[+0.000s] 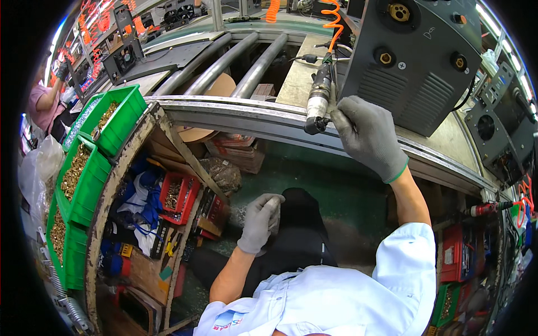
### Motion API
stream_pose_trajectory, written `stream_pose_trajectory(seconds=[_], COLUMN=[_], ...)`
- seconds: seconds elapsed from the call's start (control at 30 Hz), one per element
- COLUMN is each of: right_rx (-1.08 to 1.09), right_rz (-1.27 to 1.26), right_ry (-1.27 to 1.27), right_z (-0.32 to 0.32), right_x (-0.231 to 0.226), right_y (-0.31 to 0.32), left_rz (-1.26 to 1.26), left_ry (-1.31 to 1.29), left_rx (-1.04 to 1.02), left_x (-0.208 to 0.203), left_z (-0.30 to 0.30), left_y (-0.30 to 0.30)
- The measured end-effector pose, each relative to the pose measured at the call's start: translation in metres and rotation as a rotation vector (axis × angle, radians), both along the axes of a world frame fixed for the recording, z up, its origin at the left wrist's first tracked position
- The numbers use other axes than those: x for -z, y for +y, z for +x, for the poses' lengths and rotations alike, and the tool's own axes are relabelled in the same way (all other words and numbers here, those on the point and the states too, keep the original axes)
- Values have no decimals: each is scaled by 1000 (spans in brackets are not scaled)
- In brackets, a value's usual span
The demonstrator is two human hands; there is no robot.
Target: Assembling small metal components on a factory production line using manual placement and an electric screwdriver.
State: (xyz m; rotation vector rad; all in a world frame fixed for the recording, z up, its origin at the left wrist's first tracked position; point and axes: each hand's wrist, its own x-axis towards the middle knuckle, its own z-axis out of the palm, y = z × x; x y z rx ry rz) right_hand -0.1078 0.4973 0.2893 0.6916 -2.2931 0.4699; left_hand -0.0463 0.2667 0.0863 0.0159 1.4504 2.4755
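Note:
My right hand (370, 137), in a grey glove, is raised at the bench edge in front of a dark grey machine housing (400, 84). Its fingers are curled together beside the black head of an air-powered driver (318, 101); whatever they pinch, if anything, is hidden. The tool sits at the edge with its head toward me, below an orange coiled hose (334, 25). Lower down, my left hand (261, 223), also gloved, hovers over my dark trouser leg with fingers bent and closed. I cannot make out anything within it.
Green bins (84, 185) of small brass-coloured fasteners stand on a worn metal rack (120, 196) at the left. A red bin (179, 197) sits on its shelf. Metal rollers (260, 64) cross beyond the rail. Another housing (501, 131) stands right; a person (47, 103) works far left.

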Motion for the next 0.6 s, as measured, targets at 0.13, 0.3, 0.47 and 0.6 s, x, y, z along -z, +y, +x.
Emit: stream_pose_trajectory(seconds=[0.13,0.3,0.47,0.6], right_rx=[-2,-50,-59,-92], right_rz=[47,111,178,238], right_ry=[-122,-133,-49,-30], right_z=[-1,-2,-1,0], right_x=[-6,-17,-16,-24], right_y=[1,1,-2,3], left_rz=[-298,-776,-994,-1014], left_ry=[289,919,1287,1381], left_rx=[-146,-499,-576,-583], left_x=[4,-72,-110,-105], left_z=[-14,-53,-96,-109], left_y=[2,19,31,44])
